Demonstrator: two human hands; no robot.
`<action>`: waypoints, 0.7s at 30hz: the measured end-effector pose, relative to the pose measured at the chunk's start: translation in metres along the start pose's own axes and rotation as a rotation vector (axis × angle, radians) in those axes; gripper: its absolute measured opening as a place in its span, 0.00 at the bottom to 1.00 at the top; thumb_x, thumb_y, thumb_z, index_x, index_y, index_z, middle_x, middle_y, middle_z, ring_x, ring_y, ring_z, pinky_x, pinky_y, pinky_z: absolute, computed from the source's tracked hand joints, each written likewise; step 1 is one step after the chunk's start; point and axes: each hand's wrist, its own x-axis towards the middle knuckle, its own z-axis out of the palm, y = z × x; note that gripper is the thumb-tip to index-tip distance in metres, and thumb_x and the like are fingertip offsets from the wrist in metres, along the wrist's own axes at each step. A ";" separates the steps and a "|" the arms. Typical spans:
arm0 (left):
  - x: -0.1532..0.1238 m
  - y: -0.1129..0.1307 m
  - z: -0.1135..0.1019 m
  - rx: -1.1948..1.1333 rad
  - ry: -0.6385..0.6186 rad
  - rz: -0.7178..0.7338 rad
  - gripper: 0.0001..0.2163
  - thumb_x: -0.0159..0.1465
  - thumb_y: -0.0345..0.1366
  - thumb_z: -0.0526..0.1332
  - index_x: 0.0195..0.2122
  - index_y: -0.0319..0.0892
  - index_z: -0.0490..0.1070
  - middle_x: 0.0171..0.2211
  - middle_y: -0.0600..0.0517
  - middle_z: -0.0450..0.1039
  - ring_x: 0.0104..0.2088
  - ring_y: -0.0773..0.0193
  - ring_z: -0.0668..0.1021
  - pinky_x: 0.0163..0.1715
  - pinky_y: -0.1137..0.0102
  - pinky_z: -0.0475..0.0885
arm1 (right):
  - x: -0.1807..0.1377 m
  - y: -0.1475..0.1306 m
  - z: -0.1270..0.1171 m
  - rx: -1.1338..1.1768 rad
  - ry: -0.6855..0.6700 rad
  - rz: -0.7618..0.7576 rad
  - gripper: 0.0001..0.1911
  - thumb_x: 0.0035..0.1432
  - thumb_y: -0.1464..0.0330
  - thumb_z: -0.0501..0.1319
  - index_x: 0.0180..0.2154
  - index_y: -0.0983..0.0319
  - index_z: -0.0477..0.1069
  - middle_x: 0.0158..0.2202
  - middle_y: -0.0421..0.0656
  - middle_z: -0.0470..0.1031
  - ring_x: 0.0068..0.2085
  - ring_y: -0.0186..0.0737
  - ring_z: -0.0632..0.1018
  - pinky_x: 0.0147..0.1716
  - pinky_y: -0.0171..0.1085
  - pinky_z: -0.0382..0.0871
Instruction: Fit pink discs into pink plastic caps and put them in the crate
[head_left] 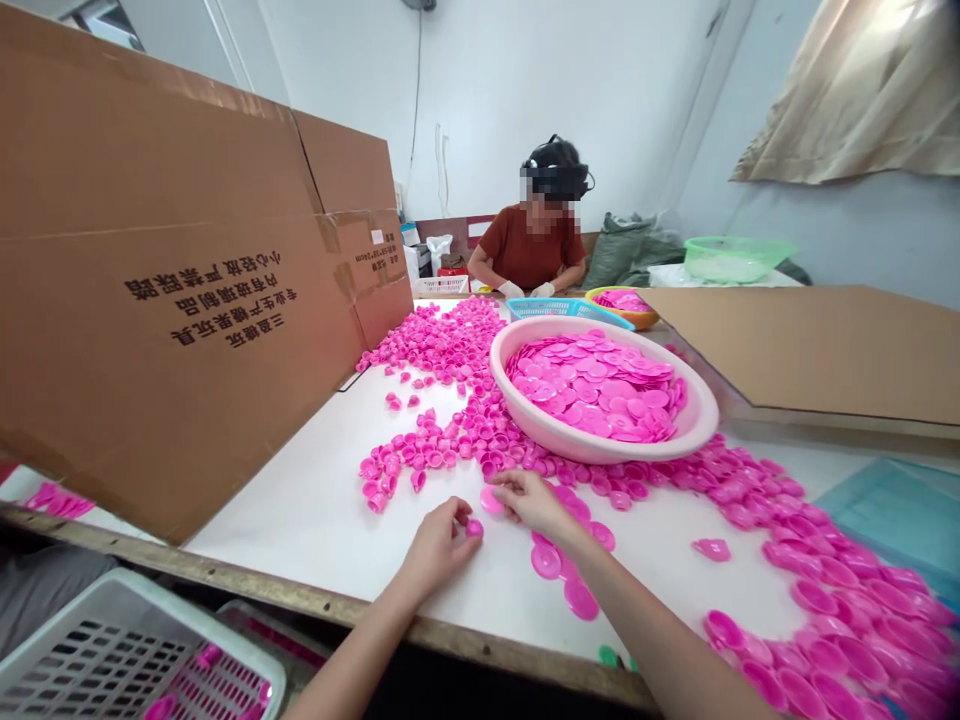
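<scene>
A person's left hand [437, 548] closes narrowly on a small pink plastic cap [474, 528] as the right hand [531, 503] pinches the edge of a flat pink disc [492, 500], both just above the near edge of a white worktop [300, 500], seen from a head-worn camera. Loose pink caps [442, 345] spread across the surface around a pale pink basin [574, 450] heaped with more discs. At left, an upright brown cardboard sheet [165, 200] carries black Chinese characters [232, 290], printed upside down and not legible with certainty, plus a small label [376, 250]. Across the worktop, a co-worker [544, 245] in a rust-brown T-shirt and white gloves [521, 290] sits beside a blue plastic basket [562, 310] and an orange bowl [622, 305]. A white plastic crate [127, 650] sits below the near edge.
</scene>
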 end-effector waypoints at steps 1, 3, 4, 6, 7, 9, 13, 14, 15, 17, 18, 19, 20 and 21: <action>-0.001 0.002 0.003 -0.040 -0.002 -0.019 0.12 0.54 0.39 0.55 0.40 0.44 0.60 0.31 0.54 0.69 0.27 0.69 0.69 0.27 0.74 0.63 | 0.000 0.002 0.005 0.030 -0.061 0.019 0.11 0.51 0.69 0.55 0.38 0.66 0.67 0.18 0.36 0.65 0.18 0.29 0.68 0.17 0.28 0.60; 0.000 0.003 0.007 -0.082 0.007 -0.041 0.17 0.53 0.40 0.57 0.42 0.44 0.57 0.30 0.55 0.69 0.25 0.70 0.69 0.25 0.74 0.63 | -0.001 0.008 0.015 0.027 -0.131 0.034 0.10 0.51 0.69 0.56 0.36 0.66 0.68 0.16 0.36 0.65 0.17 0.29 0.68 0.16 0.27 0.60; 0.000 0.002 0.007 -0.090 0.010 -0.041 0.18 0.53 0.41 0.57 0.43 0.44 0.56 0.30 0.55 0.69 0.24 0.70 0.69 0.25 0.74 0.62 | -0.001 0.011 0.019 -0.002 -0.145 0.027 0.09 0.51 0.70 0.55 0.35 0.66 0.68 0.16 0.36 0.65 0.17 0.29 0.68 0.15 0.27 0.59; 0.001 0.001 0.008 -0.087 0.020 -0.036 0.18 0.52 0.40 0.58 0.42 0.44 0.55 0.29 0.55 0.69 0.24 0.70 0.69 0.24 0.75 0.62 | -0.002 0.013 0.025 -0.086 -0.146 -0.002 0.08 0.51 0.70 0.54 0.32 0.66 0.70 0.14 0.36 0.65 0.16 0.29 0.67 0.15 0.27 0.58; 0.001 0.000 0.008 -0.080 0.026 -0.035 0.18 0.52 0.40 0.58 0.42 0.44 0.55 0.28 0.55 0.69 0.24 0.70 0.69 0.24 0.75 0.62 | -0.002 0.013 0.027 -0.130 -0.138 -0.029 0.08 0.52 0.70 0.54 0.31 0.66 0.70 0.14 0.37 0.65 0.16 0.29 0.67 0.15 0.27 0.58; 0.000 -0.001 0.010 -0.069 0.031 -0.035 0.17 0.52 0.38 0.58 0.42 0.44 0.55 0.27 0.56 0.68 0.24 0.70 0.70 0.24 0.75 0.61 | -0.004 0.010 0.029 -0.206 -0.116 -0.086 0.09 0.52 0.70 0.53 0.31 0.65 0.71 0.14 0.38 0.67 0.17 0.30 0.69 0.17 0.28 0.59; -0.003 0.001 0.009 -0.093 0.037 -0.021 0.16 0.53 0.38 0.57 0.42 0.43 0.56 0.26 0.56 0.69 0.23 0.71 0.70 0.23 0.76 0.61 | -0.008 0.005 0.029 -0.278 -0.092 -0.145 0.07 0.50 0.71 0.55 0.31 0.64 0.70 0.20 0.40 0.72 0.23 0.32 0.72 0.23 0.29 0.62; -0.004 0.001 0.008 -0.107 0.030 -0.009 0.17 0.52 0.38 0.57 0.42 0.43 0.56 0.27 0.56 0.69 0.23 0.71 0.70 0.23 0.76 0.61 | -0.008 0.006 0.029 -0.279 -0.090 -0.135 0.06 0.50 0.71 0.55 0.31 0.64 0.70 0.20 0.41 0.72 0.23 0.32 0.72 0.23 0.29 0.62; -0.003 0.001 0.005 -0.123 0.014 0.001 0.18 0.51 0.39 0.58 0.42 0.43 0.56 0.27 0.55 0.69 0.23 0.70 0.71 0.23 0.76 0.61 | -0.008 0.006 0.029 -0.273 -0.090 -0.118 0.06 0.50 0.71 0.55 0.31 0.64 0.69 0.21 0.41 0.72 0.23 0.32 0.72 0.22 0.29 0.62; 0.001 0.002 -0.001 -0.148 -0.050 0.003 0.20 0.51 0.42 0.59 0.42 0.43 0.57 0.26 0.55 0.70 0.24 0.70 0.71 0.23 0.76 0.61 | -0.008 0.009 0.030 -0.247 -0.091 -0.082 0.05 0.50 0.72 0.55 0.29 0.64 0.68 0.21 0.41 0.72 0.22 0.32 0.72 0.20 0.28 0.62; 0.006 0.003 -0.004 -0.142 -0.080 -0.014 0.19 0.52 0.44 0.58 0.41 0.42 0.59 0.25 0.55 0.70 0.24 0.69 0.71 0.23 0.75 0.61 | -0.008 0.010 0.030 -0.231 -0.093 -0.073 0.04 0.49 0.72 0.55 0.29 0.64 0.68 0.21 0.41 0.73 0.21 0.31 0.72 0.19 0.28 0.61; 0.011 0.004 -0.005 -0.116 -0.093 -0.044 0.17 0.54 0.46 0.55 0.40 0.42 0.60 0.23 0.56 0.70 0.24 0.68 0.71 0.23 0.75 0.61 | -0.008 0.011 0.031 -0.213 -0.096 -0.069 0.03 0.49 0.73 0.55 0.28 0.64 0.67 0.22 0.42 0.73 0.21 0.31 0.72 0.18 0.27 0.61; 0.017 0.006 -0.006 -0.069 -0.080 -0.082 0.16 0.56 0.48 0.51 0.39 0.42 0.61 0.22 0.55 0.69 0.24 0.68 0.71 0.24 0.74 0.61 | -0.008 0.012 0.031 -0.192 -0.099 -0.068 0.03 0.49 0.73 0.56 0.27 0.65 0.67 0.22 0.42 0.73 0.21 0.31 0.73 0.18 0.27 0.61; 0.024 0.007 -0.005 -0.002 -0.043 -0.120 0.15 0.59 0.47 0.47 0.37 0.42 0.62 0.22 0.55 0.69 0.25 0.67 0.71 0.25 0.73 0.61 | -0.009 0.013 0.031 -0.166 -0.104 -0.064 0.02 0.49 0.73 0.56 0.26 0.65 0.67 0.22 0.42 0.73 0.21 0.31 0.73 0.17 0.27 0.61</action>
